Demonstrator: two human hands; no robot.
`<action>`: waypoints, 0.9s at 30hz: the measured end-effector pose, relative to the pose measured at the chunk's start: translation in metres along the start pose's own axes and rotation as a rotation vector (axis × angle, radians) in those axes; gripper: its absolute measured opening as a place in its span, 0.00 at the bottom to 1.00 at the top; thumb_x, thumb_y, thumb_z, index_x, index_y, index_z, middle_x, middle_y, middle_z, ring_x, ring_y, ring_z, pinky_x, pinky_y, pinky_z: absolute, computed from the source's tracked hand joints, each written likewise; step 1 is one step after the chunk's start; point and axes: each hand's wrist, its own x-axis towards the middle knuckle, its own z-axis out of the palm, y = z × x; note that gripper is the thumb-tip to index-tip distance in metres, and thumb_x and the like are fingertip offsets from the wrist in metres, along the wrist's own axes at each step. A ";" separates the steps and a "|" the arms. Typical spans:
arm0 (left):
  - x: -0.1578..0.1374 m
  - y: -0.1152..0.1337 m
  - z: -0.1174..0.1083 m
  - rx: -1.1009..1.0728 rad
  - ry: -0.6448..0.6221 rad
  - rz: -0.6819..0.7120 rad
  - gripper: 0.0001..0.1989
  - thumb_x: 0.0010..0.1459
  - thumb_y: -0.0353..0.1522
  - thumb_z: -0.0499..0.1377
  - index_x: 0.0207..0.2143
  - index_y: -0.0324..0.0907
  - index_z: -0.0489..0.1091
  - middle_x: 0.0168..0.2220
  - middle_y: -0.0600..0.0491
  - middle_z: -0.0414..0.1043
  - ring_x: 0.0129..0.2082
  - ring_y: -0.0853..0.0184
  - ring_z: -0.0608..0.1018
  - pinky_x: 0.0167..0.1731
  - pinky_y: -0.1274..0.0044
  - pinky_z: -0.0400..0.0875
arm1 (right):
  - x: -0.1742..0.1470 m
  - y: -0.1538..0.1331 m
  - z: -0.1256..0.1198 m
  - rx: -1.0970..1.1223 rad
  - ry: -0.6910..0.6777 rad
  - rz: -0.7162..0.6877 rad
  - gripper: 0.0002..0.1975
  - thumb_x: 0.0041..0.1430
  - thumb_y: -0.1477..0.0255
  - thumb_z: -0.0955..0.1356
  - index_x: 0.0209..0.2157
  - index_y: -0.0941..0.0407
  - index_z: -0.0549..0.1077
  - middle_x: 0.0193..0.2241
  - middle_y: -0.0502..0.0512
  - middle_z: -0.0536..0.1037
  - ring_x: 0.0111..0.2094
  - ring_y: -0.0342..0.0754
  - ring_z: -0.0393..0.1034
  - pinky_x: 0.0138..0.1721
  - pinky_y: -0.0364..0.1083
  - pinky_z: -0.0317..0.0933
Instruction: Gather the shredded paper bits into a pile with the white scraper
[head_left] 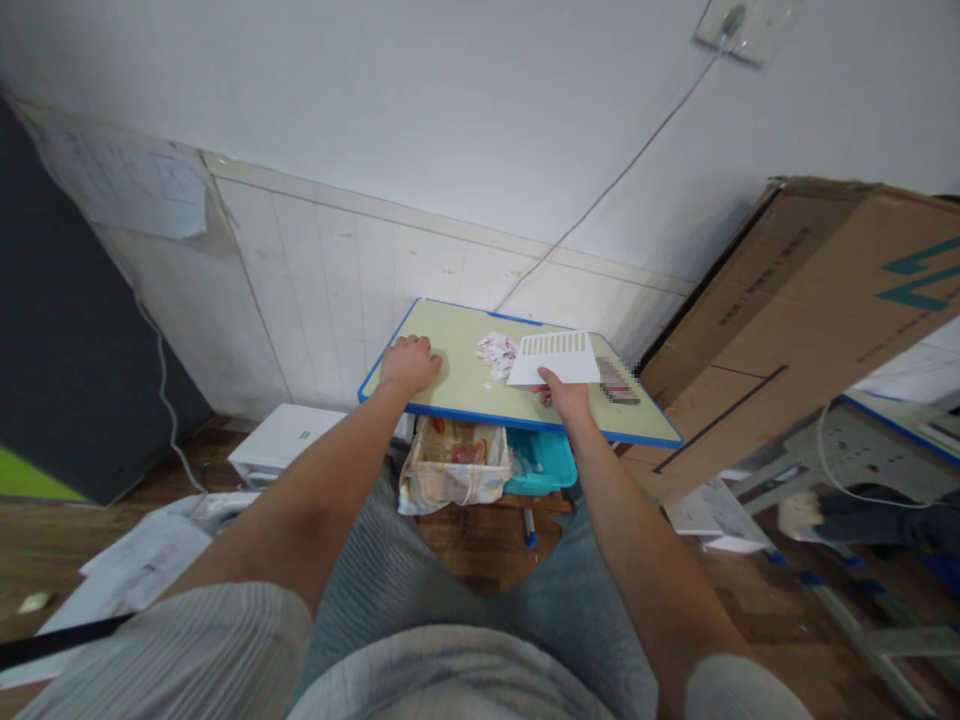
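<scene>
My right hand (pixel 561 393) pinches the lower edge of a white paper card (pixel 555 370), thumb on top. A row of narrow slots runs along the card's far half, and the desk's colour shows through them. Just left of the card lies a heap of small paper scraps (pixel 496 353), white with pinkish marks, partly covered by the card's edge. On the left side of the small pale-green desk (pixel 457 375) rests my left hand (pixel 411 363), fingers loosely bent, with nothing visible in it. A blurred-out flat item (pixel 619 382) lies to the right of the card.
Under the desk's front edge sit a cloth-lined basket (pixel 454 485) and a turquoise plastic basket (pixel 544 465). Tall cardboard (pixel 810 300) leans at the right. A white box (pixel 285 440) stands on the floor to the left. A cable (pixel 622 180) runs down the wall behind the desk.
</scene>
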 end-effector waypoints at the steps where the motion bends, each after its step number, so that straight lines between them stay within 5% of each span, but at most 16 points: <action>1: 0.000 0.000 0.000 0.000 -0.002 0.001 0.26 0.80 0.39 0.53 0.65 0.34 0.81 0.67 0.31 0.82 0.70 0.42 0.79 0.66 0.59 0.76 | 0.001 -0.001 0.004 -0.010 -0.006 0.000 0.19 0.56 0.61 0.85 0.38 0.54 0.78 0.20 0.51 0.83 0.15 0.44 0.67 0.17 0.41 0.62; 7: 0.001 0.000 0.002 0.014 -0.006 0.006 0.25 0.79 0.38 0.53 0.65 0.34 0.81 0.67 0.31 0.82 0.70 0.43 0.80 0.66 0.60 0.76 | 0.001 -0.004 0.021 -0.059 -0.026 0.006 0.13 0.59 0.65 0.82 0.36 0.54 0.79 0.20 0.51 0.83 0.16 0.45 0.69 0.18 0.42 0.63; 27: 0.002 -0.001 0.003 -0.006 0.001 0.007 0.26 0.79 0.39 0.54 0.65 0.34 0.81 0.67 0.31 0.82 0.70 0.42 0.80 0.67 0.58 0.76 | -0.009 -0.009 0.018 -0.095 -0.033 0.031 0.08 0.58 0.68 0.78 0.32 0.53 0.77 0.18 0.51 0.80 0.16 0.46 0.68 0.19 0.43 0.64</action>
